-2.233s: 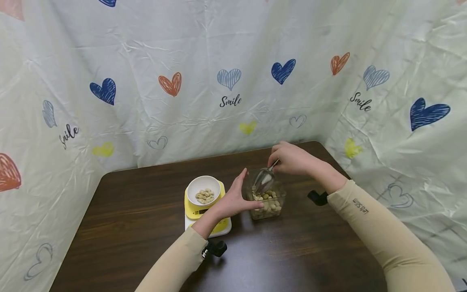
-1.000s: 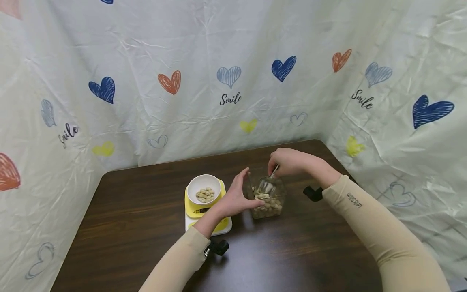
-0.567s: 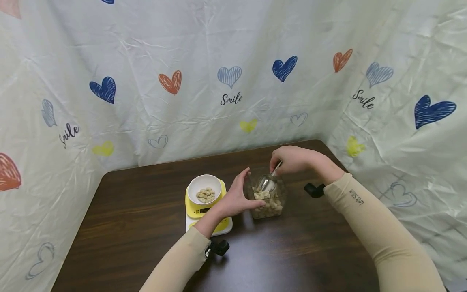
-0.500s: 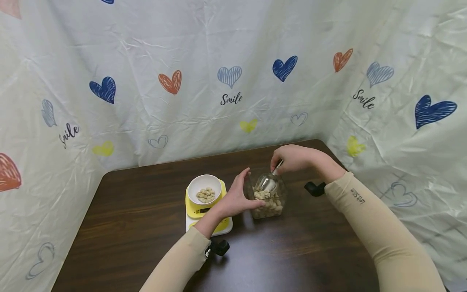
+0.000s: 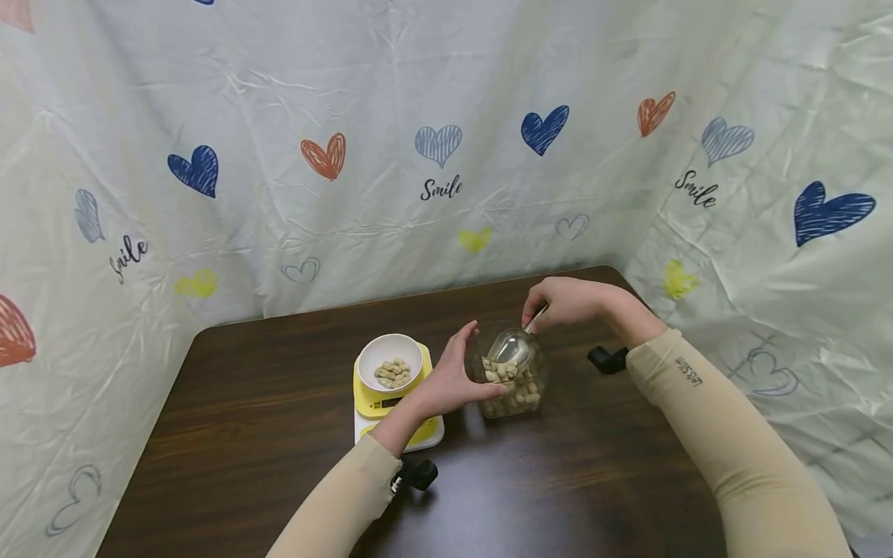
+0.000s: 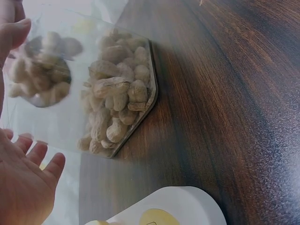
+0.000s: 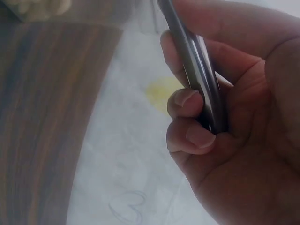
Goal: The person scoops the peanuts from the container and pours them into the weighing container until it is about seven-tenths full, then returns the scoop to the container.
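Observation:
A clear plastic container [image 5: 512, 403] of unshelled peanuts [image 6: 117, 89] stands on the table. My left hand [image 5: 453, 381] holds it from the left, thumb across the near wall and fingers spread toward the far side. The handle of a metal scoop [image 7: 201, 79] lies in my right hand [image 5: 558, 301], with fingers curled round it. Inside the container, the scoop's bowl [image 5: 512, 346] tilts down toward the left, with peanuts at its mouth. Through the wall, the left wrist view also shows peanuts in the scoop.
Left of the container, a yellow and white kitchen scale [image 5: 418, 439] carries a white bowl [image 5: 370, 356] with several peanuts in it. My left forearm passes over part of the scale. A white curtain with hearts [image 5: 363, 232] hangs behind the dark wooden table [image 5: 279, 403].
The scoop has gone deeper among the peanuts and then tilted back, gathering some at its mouth. My right hand has shifted slightly right. My left hand and the bowl stay put.

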`<state>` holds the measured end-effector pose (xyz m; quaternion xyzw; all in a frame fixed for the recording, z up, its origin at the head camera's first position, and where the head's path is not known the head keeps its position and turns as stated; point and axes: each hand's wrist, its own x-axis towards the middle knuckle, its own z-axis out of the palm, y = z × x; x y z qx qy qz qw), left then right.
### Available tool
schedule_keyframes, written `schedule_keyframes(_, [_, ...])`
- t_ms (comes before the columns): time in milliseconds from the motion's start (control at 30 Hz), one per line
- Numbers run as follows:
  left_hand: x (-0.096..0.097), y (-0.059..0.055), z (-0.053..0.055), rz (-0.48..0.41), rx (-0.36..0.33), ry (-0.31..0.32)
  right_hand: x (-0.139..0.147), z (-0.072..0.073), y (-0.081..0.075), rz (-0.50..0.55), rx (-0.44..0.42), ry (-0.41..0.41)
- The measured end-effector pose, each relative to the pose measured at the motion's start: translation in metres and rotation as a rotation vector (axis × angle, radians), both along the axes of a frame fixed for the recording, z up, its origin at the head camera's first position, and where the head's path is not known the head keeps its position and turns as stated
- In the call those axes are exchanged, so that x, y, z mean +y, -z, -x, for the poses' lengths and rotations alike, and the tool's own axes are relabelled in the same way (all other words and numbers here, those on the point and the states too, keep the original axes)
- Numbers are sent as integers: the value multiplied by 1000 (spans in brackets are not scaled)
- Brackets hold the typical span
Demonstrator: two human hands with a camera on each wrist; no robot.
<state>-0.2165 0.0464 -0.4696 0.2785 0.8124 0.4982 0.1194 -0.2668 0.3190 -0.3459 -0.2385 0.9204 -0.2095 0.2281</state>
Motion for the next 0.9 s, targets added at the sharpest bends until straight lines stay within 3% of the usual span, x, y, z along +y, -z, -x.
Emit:
schedule_keyframes(367, [1,2,1,-12,3,6,6,3,-4,86,-46,30])
schedule_keyframes(667, [0,0,-1,-26,-15,16,8,9,-1,104,-109,43])
schedule_keyframes(900, [-1,1,0,-7,-14,9,4,8,4,90,-127,10])
